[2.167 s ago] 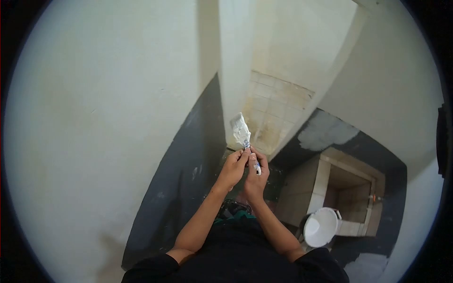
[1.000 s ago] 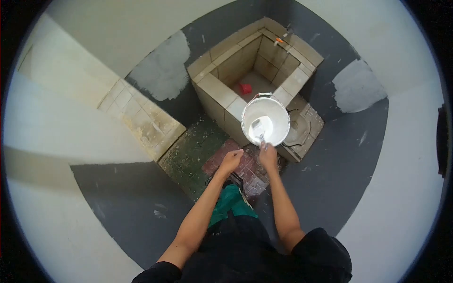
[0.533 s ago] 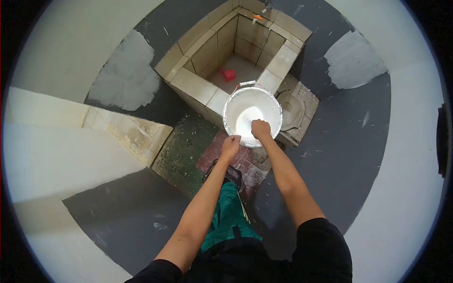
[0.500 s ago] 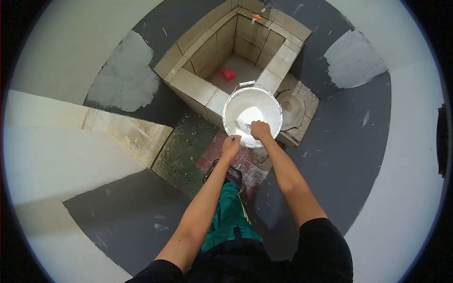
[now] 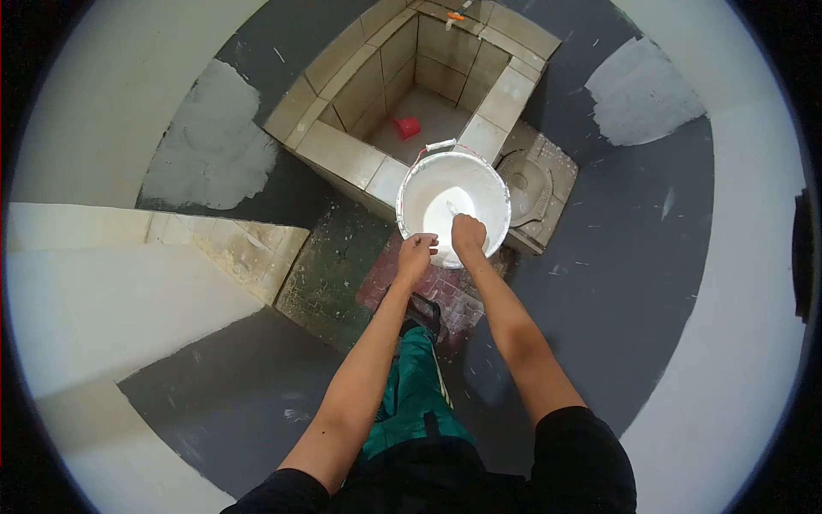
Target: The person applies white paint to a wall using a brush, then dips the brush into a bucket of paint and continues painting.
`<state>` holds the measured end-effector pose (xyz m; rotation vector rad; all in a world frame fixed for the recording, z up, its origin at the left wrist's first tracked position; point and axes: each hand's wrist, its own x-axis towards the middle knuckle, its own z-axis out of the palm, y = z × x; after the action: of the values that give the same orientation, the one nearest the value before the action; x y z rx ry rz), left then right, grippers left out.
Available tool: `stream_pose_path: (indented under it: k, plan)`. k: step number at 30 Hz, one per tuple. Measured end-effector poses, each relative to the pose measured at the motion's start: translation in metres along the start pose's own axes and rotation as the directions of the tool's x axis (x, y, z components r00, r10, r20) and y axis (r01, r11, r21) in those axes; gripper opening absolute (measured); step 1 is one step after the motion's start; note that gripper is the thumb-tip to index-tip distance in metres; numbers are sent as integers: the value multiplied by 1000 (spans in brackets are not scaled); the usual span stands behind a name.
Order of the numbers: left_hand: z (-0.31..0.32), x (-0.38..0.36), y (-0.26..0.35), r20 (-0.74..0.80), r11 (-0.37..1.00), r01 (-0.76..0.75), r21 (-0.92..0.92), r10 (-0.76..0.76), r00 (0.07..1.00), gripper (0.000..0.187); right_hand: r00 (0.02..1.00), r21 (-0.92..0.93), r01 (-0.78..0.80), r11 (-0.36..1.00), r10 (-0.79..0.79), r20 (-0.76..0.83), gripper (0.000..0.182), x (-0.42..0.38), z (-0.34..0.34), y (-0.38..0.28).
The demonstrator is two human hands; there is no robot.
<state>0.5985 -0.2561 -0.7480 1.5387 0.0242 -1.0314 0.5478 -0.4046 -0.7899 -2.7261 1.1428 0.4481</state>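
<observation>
A round white bucket with thick white paint in its bottom stands in front of me, its wire handle with a white grip lying at the far side. My left hand is closed with curled fingers at the near left rim. Over the paint, my right hand is wrapped round a short tool whose pale end points into the bucket. My fist hides most of this tool, so its kind cannot be made out.
Behind the bucket is a tiled basin with a red dipper inside and an orange-handled tap above. A squat toilet lies to the right. Grey walls carry white patches. A tiled ledge juts out at left.
My right hand has moved slightly left, and the tool's end now points farther up over the paint. My left hand has shifted a little up the near rim. The view has tilted slightly.
</observation>
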Motion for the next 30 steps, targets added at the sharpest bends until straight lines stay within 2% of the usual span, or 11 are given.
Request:
stream_pose_path:
  k: [5,11,14,16,18,19,21,22,23,26,30]
  plan:
    - [-4,-8,1,12,999,39,9,-39,999,30,979,-13,15,1000,-17,-203,15,4,23,-3]
    - [-9,-7,-14,80,998,57,-27,-55,995,33,986,-110,105,988,-118,-121,14,0,34,-12]
    - [-11,-14,-8,61,995,62,-81,-57,997,31,993,-65,58,996,-64,-95,16,-8,14,-4]
    - [-12,-21,-2,25,987,68,-142,-65,998,29,991,169,-129,977,135,-22,19,-25,-14,3]
    - [-13,-32,5,17,984,95,-152,-94,995,28,933,395,-354,848,349,88,22,-46,-41,9]
    - [-13,-37,8,15,982,107,-157,-106,994,28,947,450,-294,843,320,20,28,-39,0,29]
    - [-11,-42,3,31,980,126,-153,-122,992,28,861,837,-478,268,332,385,29,-56,-3,42]
    - [-10,-44,0,38,979,136,-151,-131,991,27,810,841,-534,-91,232,539,30,-65,-4,46]
    - [-8,-50,0,43,980,132,-152,-126,991,27,806,780,-516,-355,108,582,30,-76,-6,48]
    - [3,-62,2,50,981,134,-144,-128,991,27,802,598,-504,-623,-80,593,29,-105,-17,41]
    - [10,-67,-6,88,976,173,-130,-163,983,27,809,457,-501,-734,-210,549,33,-129,-25,31]
